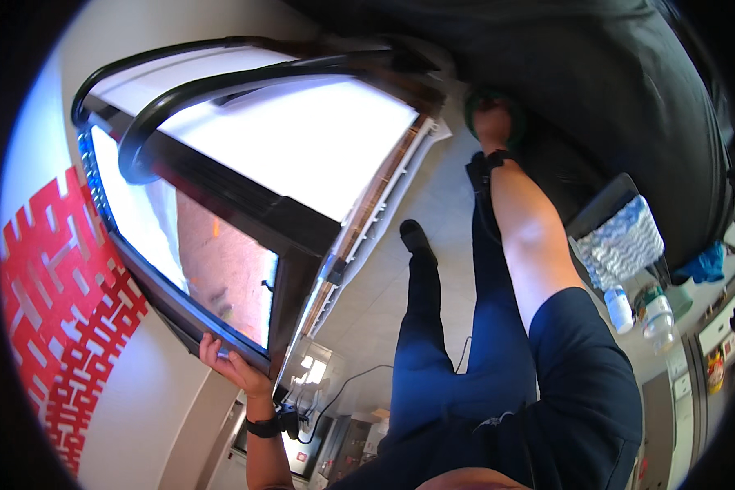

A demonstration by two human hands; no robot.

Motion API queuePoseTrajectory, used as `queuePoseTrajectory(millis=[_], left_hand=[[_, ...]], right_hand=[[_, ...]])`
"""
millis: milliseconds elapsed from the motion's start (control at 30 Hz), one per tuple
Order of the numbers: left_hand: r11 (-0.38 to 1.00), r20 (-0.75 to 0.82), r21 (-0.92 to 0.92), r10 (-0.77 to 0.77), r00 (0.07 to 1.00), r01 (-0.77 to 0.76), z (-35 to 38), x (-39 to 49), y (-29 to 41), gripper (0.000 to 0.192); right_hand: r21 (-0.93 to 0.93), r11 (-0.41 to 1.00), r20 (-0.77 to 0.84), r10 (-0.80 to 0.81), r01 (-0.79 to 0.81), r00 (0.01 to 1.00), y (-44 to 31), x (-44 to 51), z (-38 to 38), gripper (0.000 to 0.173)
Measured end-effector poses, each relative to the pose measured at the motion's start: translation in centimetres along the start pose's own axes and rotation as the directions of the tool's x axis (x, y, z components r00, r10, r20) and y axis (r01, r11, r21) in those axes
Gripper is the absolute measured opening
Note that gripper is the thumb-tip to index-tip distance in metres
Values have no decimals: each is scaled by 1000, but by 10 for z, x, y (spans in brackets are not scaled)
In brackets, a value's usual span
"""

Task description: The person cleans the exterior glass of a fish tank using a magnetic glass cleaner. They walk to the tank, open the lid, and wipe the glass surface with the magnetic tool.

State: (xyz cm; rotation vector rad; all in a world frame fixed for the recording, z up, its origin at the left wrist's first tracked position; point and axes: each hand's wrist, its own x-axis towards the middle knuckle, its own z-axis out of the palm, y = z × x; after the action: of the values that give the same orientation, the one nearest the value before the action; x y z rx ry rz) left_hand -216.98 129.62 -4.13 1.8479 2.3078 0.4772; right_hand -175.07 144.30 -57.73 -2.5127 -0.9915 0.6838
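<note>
My left hand (pixel 236 367) is at the lower edge of a dark-framed panel (pixel 303 288), its fingers curled against the frame. The panel has a bright, pinkish-brown inner area; whether it is a window or a screen I cannot tell. Farther off, my right arm reaches forward beside a large black covered piece of furniture (pixel 594 92). At its end my right hand (pixel 495 119) is blurred and closed on a dark green round object (pixel 517 119), whose kind is unclear. Black straps circle both wrists.
Thick black curved tubes (pixel 177 101) cross a bright white surface (pixel 306 141). Red paper cutouts (pixel 55 269) hang on the wall at left. At right are a knitted blue-white cloth (pixel 625 242), a white bottle (pixel 618 310), and a clear bottle (pixel 657 318). A black cable (pixel 349 383) runs near my legs.
</note>
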Motion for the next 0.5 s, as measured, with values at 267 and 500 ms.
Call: queuePoseTrajectory(millis=[267, 500], left_hand=[[991, 60, 109, 69, 996, -76, -7, 3, 7, 25], [992, 4, 50, 114, 993, -114, -3, 7, 9, 23]], right_hand=[[-23, 967, 354, -230, 254, 907, 19, 47, 8, 34], [92, 901, -24, -423, 423, 906, -23, -32, -57, 28]])
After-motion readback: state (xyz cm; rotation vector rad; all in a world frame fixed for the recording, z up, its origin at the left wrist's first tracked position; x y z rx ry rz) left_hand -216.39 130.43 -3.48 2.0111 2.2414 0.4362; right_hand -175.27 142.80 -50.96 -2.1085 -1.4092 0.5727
